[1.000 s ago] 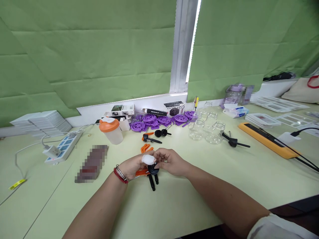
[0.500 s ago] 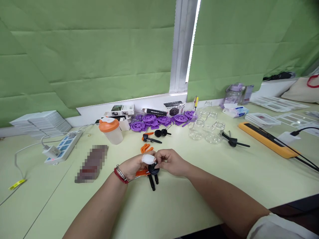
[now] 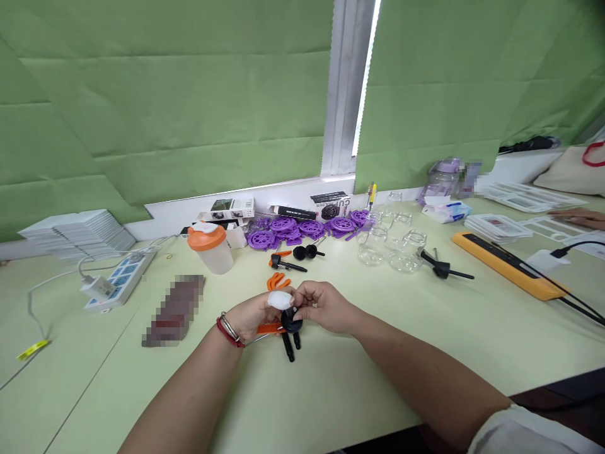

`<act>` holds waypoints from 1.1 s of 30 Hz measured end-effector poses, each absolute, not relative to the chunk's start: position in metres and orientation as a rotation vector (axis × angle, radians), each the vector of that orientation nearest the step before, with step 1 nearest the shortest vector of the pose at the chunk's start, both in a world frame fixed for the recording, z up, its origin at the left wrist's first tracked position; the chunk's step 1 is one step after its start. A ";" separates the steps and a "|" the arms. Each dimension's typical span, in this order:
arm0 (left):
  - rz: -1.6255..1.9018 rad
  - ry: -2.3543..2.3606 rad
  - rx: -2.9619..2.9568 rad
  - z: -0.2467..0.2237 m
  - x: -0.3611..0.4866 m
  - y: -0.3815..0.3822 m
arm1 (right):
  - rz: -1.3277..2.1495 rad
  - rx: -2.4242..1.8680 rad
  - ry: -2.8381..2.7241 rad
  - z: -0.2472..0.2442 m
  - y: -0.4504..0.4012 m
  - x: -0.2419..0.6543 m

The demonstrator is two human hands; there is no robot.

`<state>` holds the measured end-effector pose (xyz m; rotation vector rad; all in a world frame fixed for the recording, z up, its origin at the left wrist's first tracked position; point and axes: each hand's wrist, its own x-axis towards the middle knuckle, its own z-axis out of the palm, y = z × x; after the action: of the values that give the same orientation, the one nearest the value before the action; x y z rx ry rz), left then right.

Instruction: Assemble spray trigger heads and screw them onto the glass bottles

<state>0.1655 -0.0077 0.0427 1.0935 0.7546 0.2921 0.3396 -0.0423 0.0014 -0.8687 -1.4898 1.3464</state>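
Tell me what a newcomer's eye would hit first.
Probably the purple wheel-shaped pieces, heaped at the back of the table. Next, likely the orange-lidded cup left of them, then the left hand with its white wrapping, nearer the front, holding a black part with the right hand.

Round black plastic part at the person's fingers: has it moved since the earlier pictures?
No, no clear shift: the round black plastic part keeps its place against the forked orange plastic piece lying beyond it.

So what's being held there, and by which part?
The right hand grips a black disc-shaped part at its upper right edge; the left hand is against it too, its exact grip hidden.
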 end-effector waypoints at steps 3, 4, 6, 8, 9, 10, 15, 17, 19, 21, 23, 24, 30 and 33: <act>0.270 0.757 1.094 0.042 0.164 -0.007 | 1.334 -0.898 -1.491 0.004 -0.043 0.339; 0.270 0.756 1.097 0.042 0.164 -0.007 | 1.335 -0.904 -1.490 0.005 -0.043 0.339; 0.274 0.748 1.102 0.040 0.164 -0.006 | 1.329 -0.909 -1.490 0.006 -0.044 0.339; 0.275 0.730 1.103 0.038 0.164 -0.006 | 1.314 -0.903 -1.493 0.006 -0.044 0.339; 0.270 0.717 1.104 0.037 0.164 -0.005 | 1.301 -0.896 -1.497 0.006 -0.044 0.339; 0.263 0.703 1.107 0.036 0.164 -0.005 | 1.289 -0.888 -1.502 0.005 -0.044 0.339; 0.277 0.684 1.196 0.048 0.158 -0.004 | 1.197 -0.887 -1.458 0.007 -0.045 0.338; 0.329 0.707 1.355 0.058 0.156 -0.005 | 1.195 -0.900 -1.409 0.009 -0.046 0.339; 0.408 0.765 1.620 0.066 0.157 -0.010 | 1.296 -0.885 -1.395 0.011 -0.048 0.339; 0.541 0.855 1.886 0.068 0.161 -0.015 | 1.479 -0.836 -1.377 0.012 -0.049 0.339; 0.718 0.920 2.086 0.063 0.168 -0.020 | 1.637 -0.789 -1.288 0.013 -0.050 0.338; 0.802 0.933 2.159 0.060 0.172 -0.022 | 1.676 -0.785 -1.227 0.013 -0.050 0.338; 0.988 0.938 2.371 0.046 0.179 -0.015 | 1.469 -0.966 -1.318 0.013 -0.044 0.341; 0.980 1.076 2.389 0.048 0.169 -0.006 | 1.012 -1.081 -1.652 0.014 -0.042 0.343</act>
<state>0.1695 -0.0059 0.0475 2.3891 1.0762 0.9800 0.3433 -0.0422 0.0140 -1.0806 -1.6520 1.0118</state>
